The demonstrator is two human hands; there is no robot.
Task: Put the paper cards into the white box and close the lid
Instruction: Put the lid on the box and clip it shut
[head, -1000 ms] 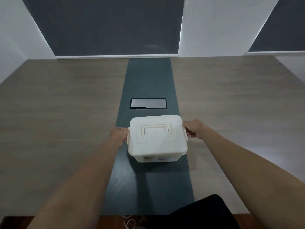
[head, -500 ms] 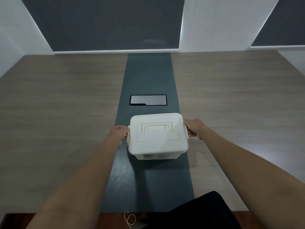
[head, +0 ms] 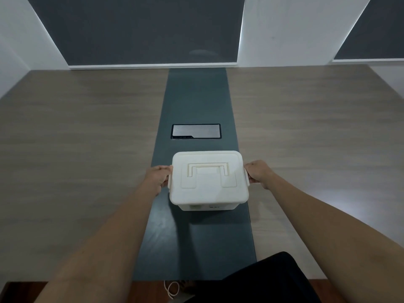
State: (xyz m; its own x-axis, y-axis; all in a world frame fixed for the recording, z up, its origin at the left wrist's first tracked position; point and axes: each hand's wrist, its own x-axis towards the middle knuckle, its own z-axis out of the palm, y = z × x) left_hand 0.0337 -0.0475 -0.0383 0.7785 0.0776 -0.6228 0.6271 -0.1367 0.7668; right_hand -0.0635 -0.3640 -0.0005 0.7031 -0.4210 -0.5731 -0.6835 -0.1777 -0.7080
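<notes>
The white box stands on the dark centre strip of the table, its lid down and the carry handle folded flat on top. My left hand is curled on the latch at the box's left side. On the opposite side, my right hand grips the right latch. No paper cards are in view.
A rectangular metal cover plate is set into the dark strip just beyond the box. Wood-coloured tabletop spreads to both sides. The table's near edge lies close to my body, with a white cord on the floor below.
The box sits slightly higher in the frame as the view shifted; both hands stay on the side latches and the lid stays down.
</notes>
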